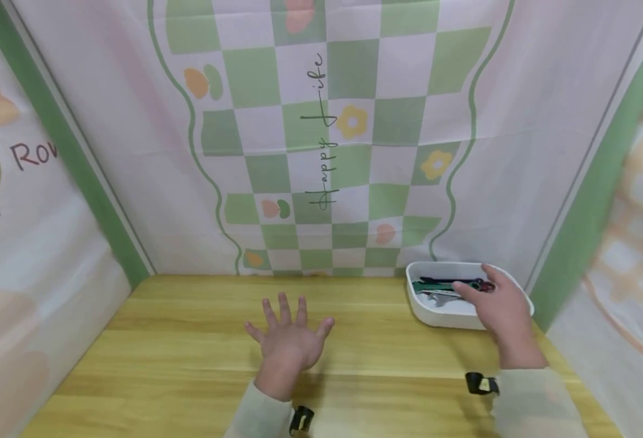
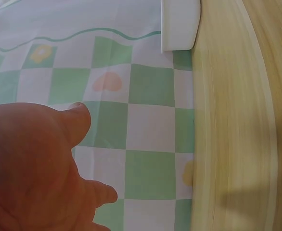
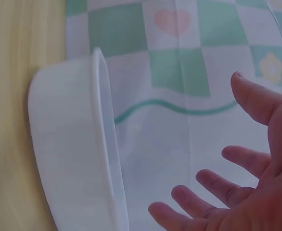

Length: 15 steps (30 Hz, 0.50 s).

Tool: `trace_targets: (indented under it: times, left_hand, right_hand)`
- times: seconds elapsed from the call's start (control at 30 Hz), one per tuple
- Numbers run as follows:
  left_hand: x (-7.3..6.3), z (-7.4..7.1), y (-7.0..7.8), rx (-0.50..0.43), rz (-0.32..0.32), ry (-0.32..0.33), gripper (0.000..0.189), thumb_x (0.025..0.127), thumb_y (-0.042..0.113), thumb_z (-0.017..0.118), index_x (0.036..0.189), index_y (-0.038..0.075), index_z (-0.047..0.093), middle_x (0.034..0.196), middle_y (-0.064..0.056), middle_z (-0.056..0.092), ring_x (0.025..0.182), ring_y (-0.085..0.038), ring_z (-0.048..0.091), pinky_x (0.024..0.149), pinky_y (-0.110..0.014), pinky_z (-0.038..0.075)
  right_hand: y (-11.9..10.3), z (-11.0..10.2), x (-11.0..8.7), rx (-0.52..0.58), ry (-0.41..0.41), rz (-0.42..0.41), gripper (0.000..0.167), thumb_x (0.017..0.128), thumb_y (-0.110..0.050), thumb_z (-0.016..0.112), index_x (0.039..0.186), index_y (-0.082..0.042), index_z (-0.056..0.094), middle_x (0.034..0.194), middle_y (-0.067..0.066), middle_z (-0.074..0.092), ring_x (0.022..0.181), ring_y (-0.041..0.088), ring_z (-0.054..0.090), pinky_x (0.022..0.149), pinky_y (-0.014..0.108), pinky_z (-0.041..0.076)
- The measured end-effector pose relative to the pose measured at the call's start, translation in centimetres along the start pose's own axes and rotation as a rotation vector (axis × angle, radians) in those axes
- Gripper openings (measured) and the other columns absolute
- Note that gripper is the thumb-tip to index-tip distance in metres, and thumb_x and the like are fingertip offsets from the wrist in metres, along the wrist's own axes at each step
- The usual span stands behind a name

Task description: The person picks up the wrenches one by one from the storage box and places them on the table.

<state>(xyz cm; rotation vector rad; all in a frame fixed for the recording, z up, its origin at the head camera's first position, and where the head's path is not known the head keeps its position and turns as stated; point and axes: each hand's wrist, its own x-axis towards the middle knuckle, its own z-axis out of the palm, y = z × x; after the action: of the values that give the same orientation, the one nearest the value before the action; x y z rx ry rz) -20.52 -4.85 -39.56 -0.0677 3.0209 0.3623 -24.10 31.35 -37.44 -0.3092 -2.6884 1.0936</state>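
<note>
My left hand (image 1: pixel 289 340) hovers over the middle of the wooden table with its fingers spread, holding nothing; in the left wrist view its thumb (image 2: pixel 77 122) sticks out. On the right, my right hand (image 1: pixel 503 310) is over the near right side of a white plastic bin (image 1: pixel 447 319), thumb and fingers apart with nothing between them. Several wrenches lie in the bin, among them a green-handled one (image 1: pixel 427 287) and a silver open-ended one (image 1: pixel 440 298). The right hand covers part of the bin's contents. In the right wrist view the fingers (image 3: pixel 218 185) stand clear of the bin's rim.
The wooden table (image 1: pixel 190 353) runs back to a checkered green and white cloth (image 1: pixel 332 164). Cloth walls stand at the left (image 1: pixel 36 255) and right (image 1: pixel 622 255). The bin sits at the back right, close to the back cloth.
</note>
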Motion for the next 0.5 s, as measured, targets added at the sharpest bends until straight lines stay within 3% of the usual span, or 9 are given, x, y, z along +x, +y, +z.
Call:
trace_targets:
  times: [0.07,0.13,0.2,0.3,0.37,0.5]
  left_hand:
    - [0.0,0.0,-0.1,-0.012,0.009,-0.003,0.092,0.087,0.081,0.010,0.160,0.025,0.023,0.164,-0.016,0.002,0.145,-0.047,-0.008,0.097,-0.081,-0.010]
    - [0.1,0.1,-0.2,-0.024,0.018,-0.003,0.093,0.087,0.081,0.011,0.159,0.024,0.024,0.164,-0.017,0.004,0.145,-0.048,-0.007,0.097,-0.081,-0.009]
    - [0.2,0.1,-0.2,-0.033,0.027,0.000,0.093,0.087,0.081,0.011,0.159,0.024,0.024,0.164,-0.017,0.005,0.145,-0.048,-0.006,0.097,-0.082,-0.008]
    - [0.1,0.2,-0.3,-0.037,0.035,0.004,0.093,0.087,0.081,0.011,0.159,0.023,0.024,0.164,-0.018,0.006,0.145,-0.049,-0.005,0.097,-0.083,-0.006]
    - [0.0,0.1,-0.3,-0.052,0.041,0.001,0.093,0.088,0.081,0.013,0.159,0.023,0.025,0.163,-0.018,0.006,0.144,-0.049,-0.004,0.096,-0.083,-0.006]
    - [-0.2,-0.1,-0.2,-0.091,0.055,-0.009,0.091,0.089,0.079,0.017,0.159,0.022,0.027,0.163,-0.019,0.007,0.144,-0.050,-0.003,0.095,-0.084,-0.005]
  right_hand:
    - [0.9,-1.1,0.2,0.034,-0.014,0.024,0.097,0.092,-0.061,0.058,0.158,-0.003,0.017,0.154,0.033,0.022,0.132,0.059,0.026,0.100,0.069,0.032]
    - [2.0,-2.0,0.3,0.049,-0.022,0.037,0.099,0.091,-0.064,0.057,0.158,-0.005,0.015,0.156,0.032,0.018,0.126,0.059,0.035,0.086,0.065,0.045]
    - [3.2,-3.0,0.6,0.067,-0.025,0.048,0.101,0.089,-0.067,0.056,0.159,-0.008,0.013,0.157,0.031,0.016,0.102,0.051,0.054,0.066,0.055,0.053]
    - [5.1,-4.2,0.9,0.099,-0.010,0.077,0.103,0.087,-0.068,0.060,0.159,-0.011,0.014,0.157,0.030,0.017,0.070,0.031,0.057,0.041,0.042,0.044]
    - [6.4,-5.1,1.2,0.123,0.002,0.097,0.102,0.086,-0.065,0.063,0.159,-0.011,0.016,0.157,0.029,0.018,0.068,0.030,0.058,0.041,0.038,0.045]
    - [9.0,-6.4,1.8,0.146,-0.015,0.109,0.102,0.089,-0.061,0.062,0.157,-0.005,0.013,0.158,0.030,0.015,0.105,0.043,0.054,0.053,0.036,0.052]
